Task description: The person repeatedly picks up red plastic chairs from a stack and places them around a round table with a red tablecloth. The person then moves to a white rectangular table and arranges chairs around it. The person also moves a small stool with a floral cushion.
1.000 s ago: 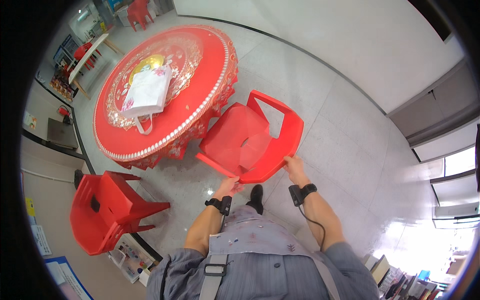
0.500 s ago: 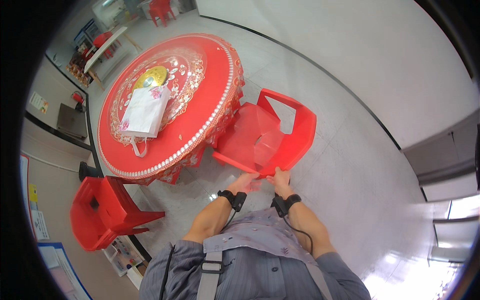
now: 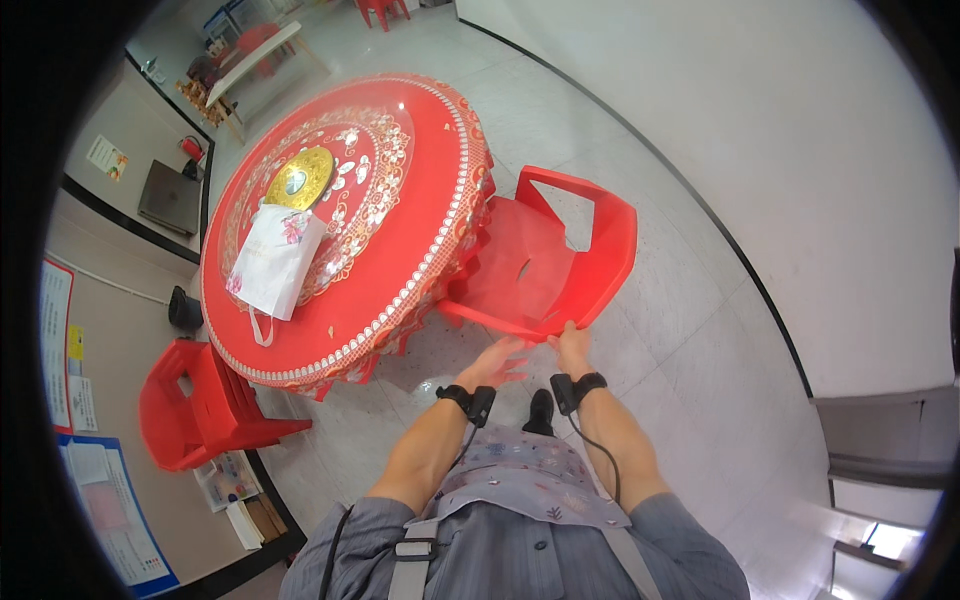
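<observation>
A red plastic armchair (image 3: 595,255) stands at the right side of the round table (image 3: 400,262), its front edge tucked against the hanging cloth. My right hand (image 3: 572,346) grips the near edge of the chair, with its thumb on top. Just left of it, my left hand (image 3: 495,364) has its fingers spread close to the same edge. Whether its fingertips touch the chair is hard to tell. Black bands with small boxes and cables sit on both wrists.
On the red patterned tablecloth lie a white floral paper bag (image 3: 276,262) and a round gold disc (image 3: 302,178). Stacked red chairs (image 3: 205,410) stand at the left by the wall. A long pale table (image 3: 255,62) is at the far left. A white wall (image 3: 760,130) runs along the right.
The chair has slid slightly closer to the table with my right hand on it. My left hand's fingers have spread apart. My view has shifted, and a dark shoe now shows below my hands.
</observation>
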A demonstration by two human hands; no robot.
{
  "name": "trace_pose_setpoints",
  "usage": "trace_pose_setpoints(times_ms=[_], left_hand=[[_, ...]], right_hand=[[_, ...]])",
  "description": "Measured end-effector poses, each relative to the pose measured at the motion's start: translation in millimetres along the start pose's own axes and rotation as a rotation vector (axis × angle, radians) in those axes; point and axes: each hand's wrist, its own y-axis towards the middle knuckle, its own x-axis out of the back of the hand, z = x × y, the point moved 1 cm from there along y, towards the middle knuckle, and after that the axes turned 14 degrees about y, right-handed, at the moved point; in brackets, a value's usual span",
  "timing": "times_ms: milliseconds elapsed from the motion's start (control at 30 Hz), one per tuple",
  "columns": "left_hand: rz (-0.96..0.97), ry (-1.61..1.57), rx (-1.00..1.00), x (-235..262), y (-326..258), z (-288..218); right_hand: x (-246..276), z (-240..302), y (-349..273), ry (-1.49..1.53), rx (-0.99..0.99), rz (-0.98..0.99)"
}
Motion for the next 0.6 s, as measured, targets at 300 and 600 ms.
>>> trace_pose_setpoints(times_ms=[300, 600], left_hand=[[-0.160, -0.151, 0.077, 42, 37, -11], [-0.265, -0.264, 0.085, 46, 63, -34]], right_hand=[[-22, 83, 137, -0.013, 0.234, 0.213], [-60, 43, 155, 0.107, -0.246, 0.104]])
